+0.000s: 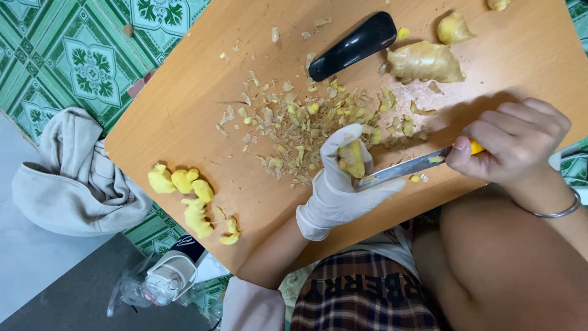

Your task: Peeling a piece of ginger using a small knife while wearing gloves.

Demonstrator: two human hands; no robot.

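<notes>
Gripping a small piece of ginger, the left hand wears a white glove and has its fingers curled shut around the yellow lump, holding it just above the near edge of the wooden bench. The right hand is bare, with a metal bangle on the wrist, and is closed on the yellow handle of a knife. The knife's blade runs leftward and its tip meets the underside of the ginger piece in the gloved hand.

Spread over the middle of the bench, just beyond the left hand, lies a loose heap of ginger peelings mixed with small yellow scraps. Near the left corner of the bench sits a cluster of peeled ginger chunks, bright yellow and well apart from the hands. At the far side rests a large unpeeled ginger root, with a smaller ginger knob just beyond it. A black curved handle-like object lies beside the large root, touching the edge of the peelings.

Off the bench to the left, a beige cloth garment lies crumpled on the green patterned floor tiles. Below the bench corner is a clear plastic bag with a pale object inside. The person's plaid clothing and bare knee show at the bottom.
</notes>
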